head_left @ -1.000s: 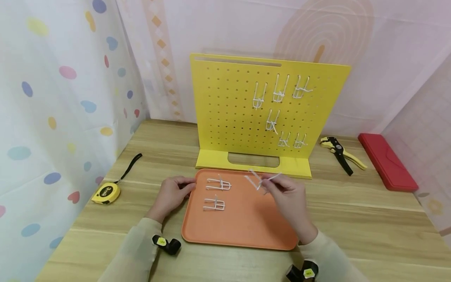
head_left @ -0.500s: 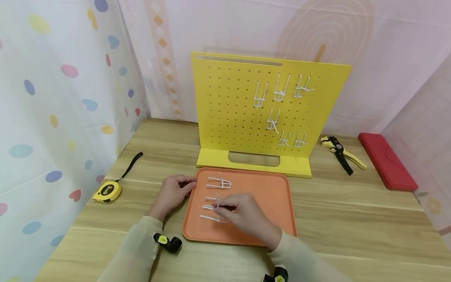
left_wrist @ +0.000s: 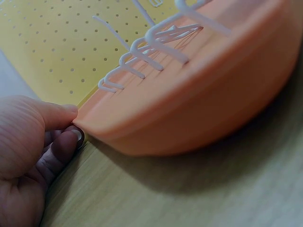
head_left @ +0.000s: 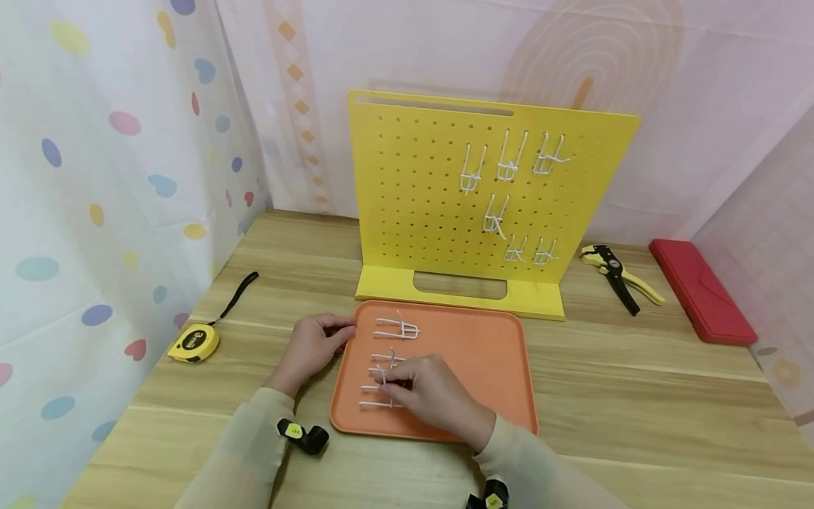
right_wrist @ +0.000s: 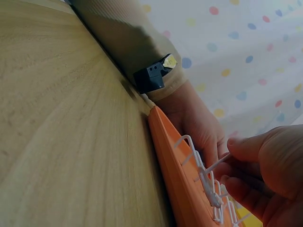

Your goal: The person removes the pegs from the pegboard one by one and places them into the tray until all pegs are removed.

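Near the front left of the orange tray [head_left: 473, 346], my right hand [head_left: 435, 392] pinches the stem of a white wire pegboard hook [right_wrist: 218, 163]. Its two prongs point left, low over the tray or on it, and my fingers cover part of it. Two more hooks lie behind it; the far hook [head_left: 407, 330] shows whole, while the nearer hook [head_left: 384, 357] is partly covered by my fingers. My left hand [head_left: 311, 352] grips the tray's left rim, thumb on top and fingers underneath, as the left wrist view shows.
A yellow pegboard [head_left: 420, 191] stands behind the tray, several white hooks hung on its right half. A yellow tape measure [head_left: 194, 343] lies at left. Wire strippers [head_left: 617, 272] and a red case [head_left: 699, 293] lie at right. Curtains enclose the table.
My right hand has carried the hook from above the tray's right side leftward and down to the front left, beside the other two. My left hand has stayed on the rim.
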Demonstrator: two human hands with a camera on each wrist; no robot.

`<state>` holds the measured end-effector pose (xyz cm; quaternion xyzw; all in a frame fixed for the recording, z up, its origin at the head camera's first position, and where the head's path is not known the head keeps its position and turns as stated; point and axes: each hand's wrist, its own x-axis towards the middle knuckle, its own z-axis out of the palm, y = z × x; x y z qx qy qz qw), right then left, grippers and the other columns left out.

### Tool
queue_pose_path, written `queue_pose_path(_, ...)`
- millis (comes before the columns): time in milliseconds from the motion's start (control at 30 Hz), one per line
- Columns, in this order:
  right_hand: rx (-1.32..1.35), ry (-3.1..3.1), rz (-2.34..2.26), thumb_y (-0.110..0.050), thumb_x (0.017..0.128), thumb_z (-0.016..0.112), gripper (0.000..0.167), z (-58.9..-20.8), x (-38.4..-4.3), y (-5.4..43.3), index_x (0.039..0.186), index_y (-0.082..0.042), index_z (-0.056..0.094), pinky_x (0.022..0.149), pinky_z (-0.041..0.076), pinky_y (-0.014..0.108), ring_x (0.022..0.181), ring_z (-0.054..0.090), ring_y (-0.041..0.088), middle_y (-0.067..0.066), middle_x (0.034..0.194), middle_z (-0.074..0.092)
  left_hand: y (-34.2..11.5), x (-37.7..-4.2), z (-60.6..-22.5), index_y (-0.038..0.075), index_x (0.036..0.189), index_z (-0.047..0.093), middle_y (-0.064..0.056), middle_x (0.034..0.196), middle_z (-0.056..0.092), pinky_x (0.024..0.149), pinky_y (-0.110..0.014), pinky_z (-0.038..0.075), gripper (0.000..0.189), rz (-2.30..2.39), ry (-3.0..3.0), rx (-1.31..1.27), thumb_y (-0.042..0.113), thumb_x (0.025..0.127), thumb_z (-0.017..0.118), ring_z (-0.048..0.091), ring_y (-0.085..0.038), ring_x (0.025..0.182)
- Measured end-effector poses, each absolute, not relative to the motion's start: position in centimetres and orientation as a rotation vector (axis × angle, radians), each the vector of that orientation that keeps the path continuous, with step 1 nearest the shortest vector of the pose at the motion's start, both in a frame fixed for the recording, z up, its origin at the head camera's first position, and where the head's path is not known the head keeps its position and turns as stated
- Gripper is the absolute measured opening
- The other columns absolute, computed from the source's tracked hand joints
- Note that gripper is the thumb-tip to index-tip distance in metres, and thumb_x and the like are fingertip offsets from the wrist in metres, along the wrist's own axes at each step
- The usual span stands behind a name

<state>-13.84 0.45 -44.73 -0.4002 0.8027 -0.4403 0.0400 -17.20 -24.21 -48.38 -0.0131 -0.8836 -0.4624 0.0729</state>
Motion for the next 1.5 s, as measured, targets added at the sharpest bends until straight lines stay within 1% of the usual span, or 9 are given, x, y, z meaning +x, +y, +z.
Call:
queue_pose_path(67, -1.211, 2.468, -1.322, -0.015, 0.088, 0.071, 0.012, -44.7, -13.8, 0.4, 0.097, -0.013, 0.078, 0.050, 0.045, 0.014, 0.065, 0.059, -0.009, -0.005, 0.090, 0.073, -24.2, -17.2, -48.4, 0.009, 0.105, 0.075, -0.005, 0.093, 0.072, 0.060, -0.026, 0.053, 0.017, -1.389, -2.654, -0.043, 0.015, 0.090, 0.069, 0.064, -0.013, 0.070)
queue_pose_path(167, -1.190, 2.479, -1.285, -0.014, 0.088, 0.072, 0.012, -44.7, -13.8, 0.5, 0.098, -0.014, 0.078, 0.051, 0.045, 0.013, 0.066, 0.058, -0.010, -0.006, 0.090, 0.073, -24.2, -17.2, -48.3, 0.009, 0.105, 0.075, -0.005, 0.093, 0.072, 0.060, -0.026, 0.053, 0.017, -1.390, -2.655, -0.045, 0.015, 0.090, 0.069, 0.064, -0.013, 0.070)
queue_pose_path(433, -1.238, 2.495, -1.181, -0.016, 0.088, 0.072, 0.006, -44.5, -13.9, 0.8, 0.089, -0.016, 0.078, 0.055, 0.045, 0.012, 0.066, 0.056, -0.011, -0.012, 0.082, 0.071, -24.2, -17.2, -48.3, 0.010, 0.104, 0.076, -0.004, 0.092, 0.072, 0.060, -0.026, 0.053, 0.016, -1.396, -2.657, -0.040, 0.015, 0.090, 0.069, 0.063, -0.013, 0.070)
queue_pose_path(667, -1.249, 2.486, -1.148, -0.017, 0.087, 0.073, 0.005, -44.2, -14.0, 1.0, 0.086, -0.015, 0.078, 0.052, 0.043, 0.012, 0.059, 0.053, -0.010, -0.013, 0.077, 0.069, -24.2, -17.2, -48.4, 0.009, 0.104, 0.076, -0.005, 0.091, 0.071, 0.059, -0.026, 0.053, 0.016, -1.406, -2.649, -0.039, 0.014, 0.090, 0.069, 0.063, -0.014, 0.068)
queue_pose_path(867, -1.248, 2.479, -1.132, -0.017, 0.087, 0.073, 0.005, -44.1, -14.1, 1.1, 0.085, -0.016, 0.077, 0.054, 0.044, 0.012, 0.061, 0.054, -0.010, -0.014, 0.075, 0.068, -24.2, -17.2, -48.4, 0.009, 0.103, 0.076, -0.005, 0.092, 0.072, 0.060, -0.026, 0.052, 0.016, -1.394, -2.655, -0.036, 0.014, 0.090, 0.069, 0.063, -0.013, 0.069)
queue_pose_path(1067, -1.210, 2.449, -1.108, -0.017, 0.086, 0.074, 0.006, -43.6, -14.3, 1.6, 0.091, -0.015, 0.077, 0.060, 0.048, 0.013, 0.067, 0.058, -0.007, -0.015, 0.079, 0.068, -24.2, -17.2, -48.3, 0.009, 0.104, 0.076, -0.005, 0.093, 0.072, 0.060, -0.026, 0.053, 0.016, -1.389, -2.661, -0.028, 0.015, 0.090, 0.069, 0.063, -0.013, 0.071)
queue_pose_path(1267, -1.082, 2.470, -1.097, -0.015, 0.087, 0.073, 0.015, -42.1, -15.3, 2.9, 0.101, -0.011, 0.076, 0.065, 0.050, 0.019, 0.074, 0.061, -0.003, -0.008, 0.089, 0.072, -24.1, -17.3, -48.3, 0.010, 0.104, 0.076, -0.004, 0.095, 0.071, 0.062, -0.027, 0.053, 0.016, -1.393, -2.666, -0.029, 0.016, 0.090, 0.069, 0.063, -0.014, 0.074)
queue_pose_path(1400, -1.041, 2.518, -1.077, -0.015, 0.087, 0.072, 0.017, -42.0, -16.6, 2.9, 0.103, -0.009, 0.075, 0.064, 0.051, 0.021, 0.072, 0.060, 0.000, -0.009, 0.083, 0.069, -24.1, -17.3, -48.3, 0.010, 0.104, 0.076, -0.005, 0.095, 0.071, 0.062, -0.027, 0.053, 0.016, -1.412, -2.649, -0.040, 0.016, 0.090, 0.070, 0.063, -0.015, 0.075)
queue_pose_path(1500, -1.050, 2.535, -1.050, -0.018, 0.088, 0.071, 0.019, -42.6, -17.7, 2.2, 0.105, -0.009, 0.075, 0.064, 0.050, 0.020, 0.071, 0.059, 0.000, -0.010, 0.081, 0.067, -24.1, -17.2, -48.4, 0.009, 0.103, 0.076, -0.005, 0.094, 0.072, 0.061, -0.026, 0.053, 0.016, -1.420, -2.639, -0.034, 0.015, 0.089, 0.070, 0.064, -0.014, 0.074)
